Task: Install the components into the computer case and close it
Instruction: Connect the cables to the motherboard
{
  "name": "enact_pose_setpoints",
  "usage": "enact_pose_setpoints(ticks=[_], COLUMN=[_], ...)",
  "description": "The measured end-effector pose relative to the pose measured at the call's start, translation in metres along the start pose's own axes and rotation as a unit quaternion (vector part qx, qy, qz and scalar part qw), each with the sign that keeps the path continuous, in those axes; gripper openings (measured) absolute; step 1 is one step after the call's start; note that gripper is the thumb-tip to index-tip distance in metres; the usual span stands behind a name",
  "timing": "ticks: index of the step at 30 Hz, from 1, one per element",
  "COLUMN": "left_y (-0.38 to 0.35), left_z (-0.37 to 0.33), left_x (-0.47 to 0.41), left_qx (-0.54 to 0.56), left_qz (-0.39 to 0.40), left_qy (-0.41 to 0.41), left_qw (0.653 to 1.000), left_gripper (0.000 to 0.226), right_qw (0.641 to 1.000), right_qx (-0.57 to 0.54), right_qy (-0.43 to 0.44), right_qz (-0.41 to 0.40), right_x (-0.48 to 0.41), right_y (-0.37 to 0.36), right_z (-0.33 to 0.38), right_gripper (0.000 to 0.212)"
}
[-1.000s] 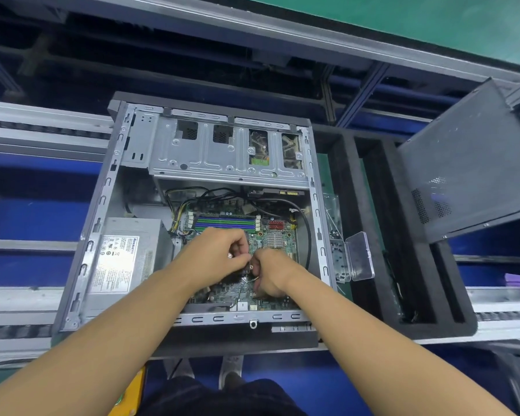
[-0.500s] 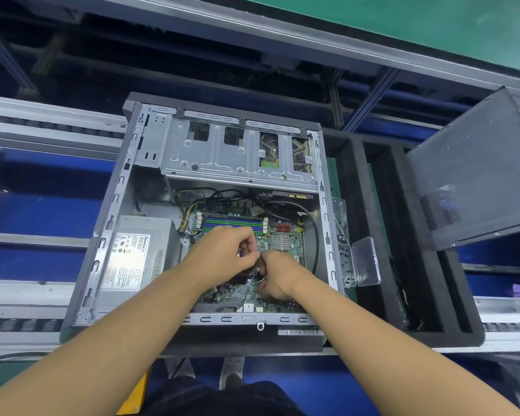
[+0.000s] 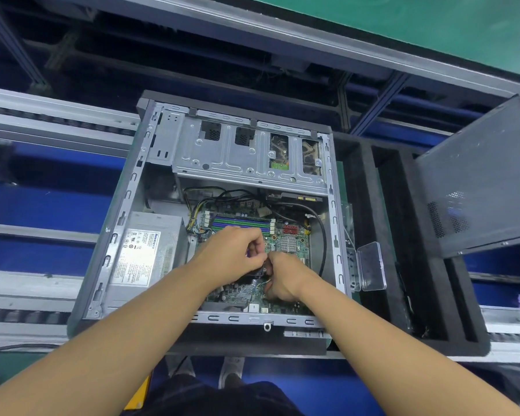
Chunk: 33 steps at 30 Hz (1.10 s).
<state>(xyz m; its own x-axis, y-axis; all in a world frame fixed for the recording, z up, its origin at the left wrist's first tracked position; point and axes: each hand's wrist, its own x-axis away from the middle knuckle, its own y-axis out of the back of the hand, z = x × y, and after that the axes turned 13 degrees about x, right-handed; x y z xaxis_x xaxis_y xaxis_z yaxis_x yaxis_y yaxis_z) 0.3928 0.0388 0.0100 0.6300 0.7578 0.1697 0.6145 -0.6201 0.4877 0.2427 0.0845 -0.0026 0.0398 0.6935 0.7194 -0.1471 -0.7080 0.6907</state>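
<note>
**Conveyor rails [image 3: 42,115] below, both hands down on the board**

Grey rails run left to right across a blue-lit frame. Sitting on them, dead centre, is the computer case [image 3: 119,232], lying on its side with the open face up. The side panel [image 3: 478,187] is off and leans tilted at the far right, over the black foam tray [image 3: 373,205] just beside the case. A clear plastic box [image 3: 371,267] sits against the case's right wall.

Look inside: the drive cage [image 3: 237,157] spans the far end, and the power supply [image 3: 144,250] sits at the left with its label facing up. The motherboard [image 3: 291,244] fills the right half. Green and purple memory slots [image 3: 240,222] show just beyond the knuckles, and a black cable [image 3: 323,235] loops down the board's right edge.

Now the hands. The left hand [image 3: 234,256] comes in from the lower left with its fingers curled tight. Thumb and fingertips pinch at a small black part [image 3: 257,272] sitting on the board between the two hands. The right hand [image 3: 282,277] reaches in from the lower right with its fingers tucked under, pinching a thin wire [image 3: 260,284] that trails out beside that part. The two hands are almost touching. How the part sits on the board is hidden beneath them.
</note>
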Motion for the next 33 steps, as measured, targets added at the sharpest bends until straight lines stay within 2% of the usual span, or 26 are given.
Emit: enact_pose_setpoints(ticks=[5, 11, 16, 23, 33], left_y=[0.0009, 0.0001, -0.0001, -0.0007, -0.0012], left_z=[-0.0011, 0.0004, 0.0013, 0.002, 0.0018], left_x=[0.0006, 0.0004, -0.0003, -0.0007, -0.0002], left_qx=[0.002, 0.004, 0.003, 0.001, 0.003], left_qz=[0.004, 0.008, 0.008, 0.002, 0.009], left_qy=[0.003, 0.004, 0.005, 0.004, 0.005], left_qw=[1.0, 1.0, 1.0, 1.0, 1.0], left_gripper=[0.011, 0.013, 0.014, 0.019, 0.011], right_qw=[1.0, 1.0, 1.0, 1.0, 0.999], right_qx=[0.006, 0.019, 0.013, 0.014, 0.033], right_qy=[-0.004, -0.012, -0.011, -0.006, -0.008], right_qz=[-0.001, 0.011, 0.015, 0.007, 0.03], right_x=[0.0007, -0.0008, -0.0014, 0.0016, -0.001], right_y=[0.0015, 0.0001, 0.0017, 0.0018, -0.0002], right_z=[0.0012, 0.0004, 0.0011, 0.0017, 0.0016], right_gripper=[0.024, 0.037, 0.036, 0.026, 0.033])
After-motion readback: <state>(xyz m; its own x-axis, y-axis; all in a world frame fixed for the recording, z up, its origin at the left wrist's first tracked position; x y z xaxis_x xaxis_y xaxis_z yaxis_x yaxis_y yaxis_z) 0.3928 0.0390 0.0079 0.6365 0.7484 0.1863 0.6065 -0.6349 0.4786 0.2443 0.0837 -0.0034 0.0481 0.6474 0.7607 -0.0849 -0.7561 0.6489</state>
